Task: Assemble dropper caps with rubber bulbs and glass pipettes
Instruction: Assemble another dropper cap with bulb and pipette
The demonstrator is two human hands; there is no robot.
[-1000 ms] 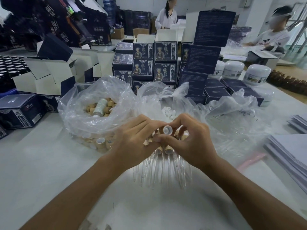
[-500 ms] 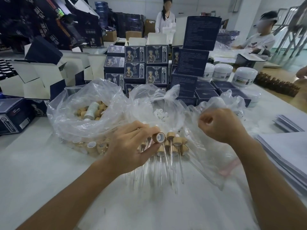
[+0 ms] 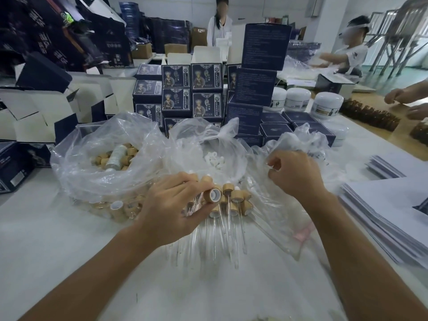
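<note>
My left hand [image 3: 176, 205] pinches a bamboo dropper cap [image 3: 214, 195] with a white liner between thumb and fingers. It hovers over a row of assembled droppers [image 3: 236, 198], whose glass pipettes [image 3: 231, 235] point toward me on the white table. My right hand [image 3: 294, 172] is off to the right with fingers curled at the mouth of a clear plastic bag [image 3: 303, 142]; what it holds, if anything, is hidden. A bag of loose bamboo caps [image 3: 125, 156] lies at the left. The middle bag holds white rubber bulbs [image 3: 215, 161].
Stacked dark blue boxes [image 3: 192, 93] stand behind the bags, with open cartons [image 3: 34, 117] to the left. White jars [image 3: 328, 105] and brown bottles [image 3: 370, 117] sit at the right back. Paper stacks [image 3: 393, 216] lie at the right. Another person's hands [image 3: 403, 98] work there.
My right hand let go of the cap it shared with the left and moved right to the clear bag. My left hand kept the cap over the dropper row.
</note>
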